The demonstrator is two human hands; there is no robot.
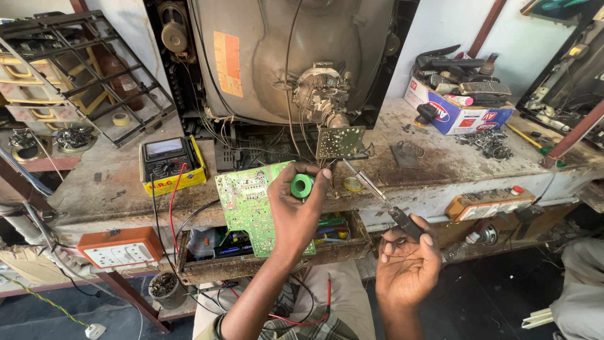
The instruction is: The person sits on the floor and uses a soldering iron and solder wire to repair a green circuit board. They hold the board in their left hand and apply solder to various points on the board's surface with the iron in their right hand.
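We pinch a green solder spool (pixel 302 185) in our left hand's (pixel 294 211) fingers with the green circuit board (pixel 248 204) just behind them, while our right hand (pixel 408 261) grips a soldering iron (pixel 384 203), tip angled up toward the spool.

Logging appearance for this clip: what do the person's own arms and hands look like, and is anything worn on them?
Both hands, left hand and right hand, are bare: no gloves, rings or watch visible. The forearms are uncovered, with no sleeves in view.
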